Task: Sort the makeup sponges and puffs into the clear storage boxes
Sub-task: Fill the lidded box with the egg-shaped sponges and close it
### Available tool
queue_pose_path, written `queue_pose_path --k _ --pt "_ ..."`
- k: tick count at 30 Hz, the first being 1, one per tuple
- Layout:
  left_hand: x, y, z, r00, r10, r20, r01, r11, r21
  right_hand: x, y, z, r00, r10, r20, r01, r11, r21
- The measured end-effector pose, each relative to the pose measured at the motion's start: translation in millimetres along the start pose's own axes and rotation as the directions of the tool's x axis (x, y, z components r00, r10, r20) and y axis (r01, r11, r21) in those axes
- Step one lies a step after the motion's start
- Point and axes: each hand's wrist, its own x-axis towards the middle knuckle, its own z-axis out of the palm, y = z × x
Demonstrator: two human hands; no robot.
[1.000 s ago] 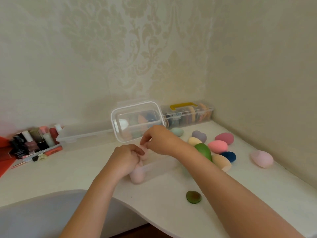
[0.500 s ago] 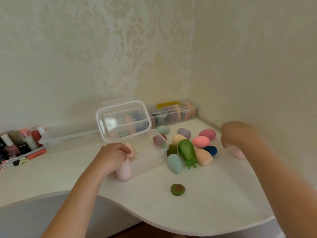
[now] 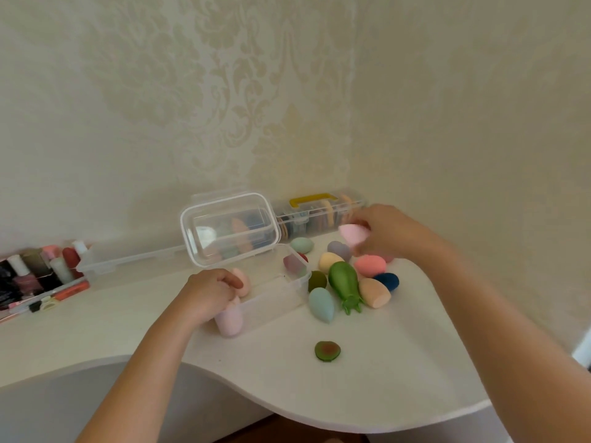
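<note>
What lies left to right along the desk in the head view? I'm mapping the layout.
Nail polish bottles → left hand → open clear box → green sponge → right hand holding pink sponge.

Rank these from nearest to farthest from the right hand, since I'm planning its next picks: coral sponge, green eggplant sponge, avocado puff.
From the right hand:
1. Coral sponge, just below the hand.
2. Green eggplant sponge, mid-cluster, toward the open box.
3. Avocado puff, alone near the table's front edge.
</note>
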Motion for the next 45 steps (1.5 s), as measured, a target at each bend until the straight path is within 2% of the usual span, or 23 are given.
queue_pose_path --k 3,5,8,11,14,17,21,23,26,29,31,33,35,37,39,42,45 --pt "-1.1 -0.1 -0.2 1.0 -0.01 0.001 0.01 1.0 -0.008 2.1 -34.6 12.1 0.985 -0.174 0.011 0.168 0.963 0.212" --pt "-1.9 0.4 -0.5 1.0 -0.014 0.008 0.014 1.0 -0.015 8.9 -56.5 28.5 0.973 -0.229 0.04 0.21 0.939 0.272" --pt "-2.7 1.5 -1.4 1.0 -0.017 0.015 0.017 1.0 -0.015 21.0 -82.5 50.9 0.94 -0.296 0.17 0.226 0.912 0.342" --pt "-4.1 3.4 -3.2 1.0 -0.01 0.027 0.009 1.0 0.023 29.9 -95.4 67.3 0.883 -0.355 0.307 0.291 0.927 0.236" --pt "-5.9 6.3 -4.5 0.999 -0.009 0.041 0.007 0.999 0.047 38.0 -99.7 83.0 0.853 -0.339 0.397 0.312 0.941 0.133" --pt "-7.2 7.8 -3.9 0.998 -0.008 0.055 0.005 0.998 0.067 43.9 -102.9 91.5 0.879 -0.301 0.369 0.27 0.954 0.134" --pt "-7.7 7.9 -3.2 0.999 -0.002 0.035 -0.002 0.994 0.11 43.5 -104.3 94.9 0.896 -0.346 0.278 0.316 0.937 0.148" --pt "-7.5 8.3 -0.6 1.0 -0.019 -0.014 0.02 0.993 0.113 42.9 -101.5 97.7 0.907 -0.347 0.239 0.312 0.935 0.171" --pt "-12.1 9.1 4.6 0.982 -0.018 -0.189 0.052 0.983 0.176 41.9 -99.9 100.0 0.912 -0.347 0.217 0.313 0.933 0.178" --pt "-24.8 12.6 6.5 0.923 0.075 -0.378 0.041 0.956 0.289 42.3 -101.8 101.5 0.912 -0.339 0.229 0.314 0.939 0.141" --pt "-26.8 12.9 7.9 0.861 0.207 -0.465 -0.003 0.916 0.402 43.7 -102.4 102.1 0.914 -0.33 0.234 0.302 0.942 0.149" --pt "-22.2 11.1 8.7 0.856 0.309 -0.414 -0.129 0.904 0.408 45.7 -102.1 102.6 0.912 -0.325 0.25 0.285 0.941 0.184" --pt "-16.3 10.4 6.7 0.909 0.323 -0.262 -0.244 0.925 0.292 47.1 -100.3 101.6 0.907 -0.324 0.27 0.266 0.936 0.23" --pt "-12.2 10.7 2.7 0.942 0.312 -0.122 -0.268 0.92 0.284 47.9 -96.7 98.5 0.901 -0.318 0.296 0.246 0.935 0.255" --pt "-9.4 13.6 -0.1 0.956 0.289 -0.04 -0.25 0.883 0.396 47.5 -91.5 91.8 0.891 -0.32 0.322 0.244 0.935 0.257" --pt "-7.3 18.9 0.3 0.964 0.262 -0.044 -0.217 0.874 0.435 38.2 -80.9 71.3 0.879 -0.375 0.293 0.278 0.904 0.323" --pt "-6.4 20.0 1.5 0.965 0.252 -0.066 -0.204 0.888 0.413 21.3 -54.9 38.3 0.945 -0.295 0.14 0.228 0.903 0.365"
